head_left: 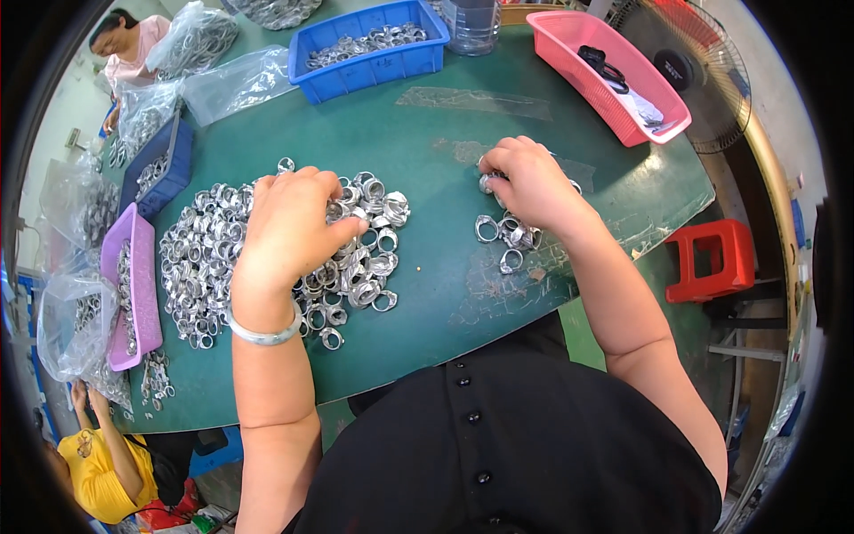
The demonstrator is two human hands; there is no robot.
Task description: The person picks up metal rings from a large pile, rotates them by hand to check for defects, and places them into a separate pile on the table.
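A big heap of silver-coloured metal rings (200, 258) covers the left part of the green table (427, 329). My left hand (294, 218), with a pale bangle (267, 335) at its wrist, rests over this heap. Its thumb stands apart from the bent fingers, whose tips are partly hidden among the rings. Further right, my right hand (532, 182) is curled above a small cluster of similar rings (514, 233). Thumb and fingers close around a metal ring (486, 182), mostly covered by the hand.
A blue bin (369, 76) of rings stands at the back, beside a clear plastic container (471, 27). A pink basket (596, 84) holds dark-handled scissors. Purple (142, 303) and dark blue (160, 173) trays line the left. Two people work beyond. A red stool (712, 260) stands right.
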